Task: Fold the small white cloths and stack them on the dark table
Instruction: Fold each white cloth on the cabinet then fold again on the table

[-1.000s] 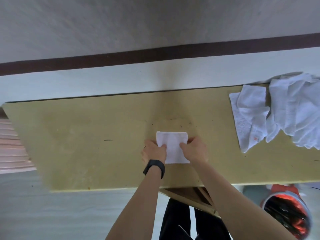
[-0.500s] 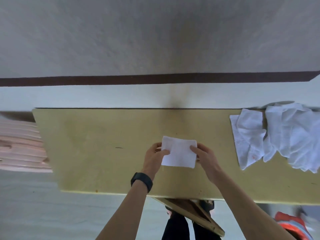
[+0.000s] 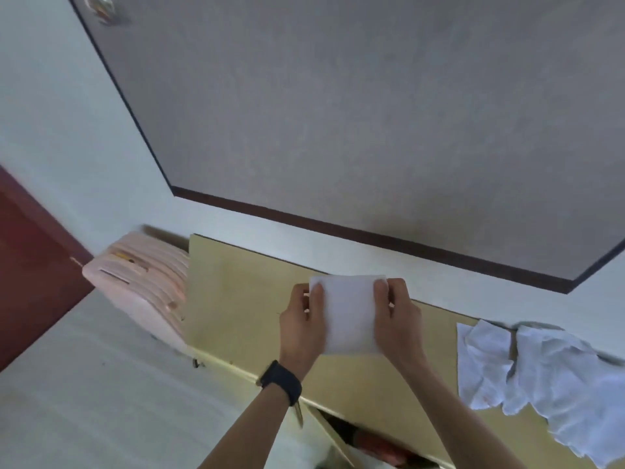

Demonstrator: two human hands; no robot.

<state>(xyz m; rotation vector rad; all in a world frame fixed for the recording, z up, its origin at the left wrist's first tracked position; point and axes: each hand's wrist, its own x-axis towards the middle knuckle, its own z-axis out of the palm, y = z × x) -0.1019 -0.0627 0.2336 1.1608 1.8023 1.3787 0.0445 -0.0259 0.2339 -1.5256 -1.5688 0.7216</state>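
While both forearms reached forward side by side, the left hand [image 3: 302,328] and right hand [image 3: 397,321] each pinched one side of the folded white cloth [image 3: 350,314], holding it over the yellow table's [image 3: 236,299] far edge. Loose cloths [image 3: 541,367] lay heaped at its right end.

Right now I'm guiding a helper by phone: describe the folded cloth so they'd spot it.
Find the long yellow table. Over its middle, the left hand and right hand hold the folded cloth by its sides. It is a smooth rectangle, unlike the crumpled cloths heaped at the right end.
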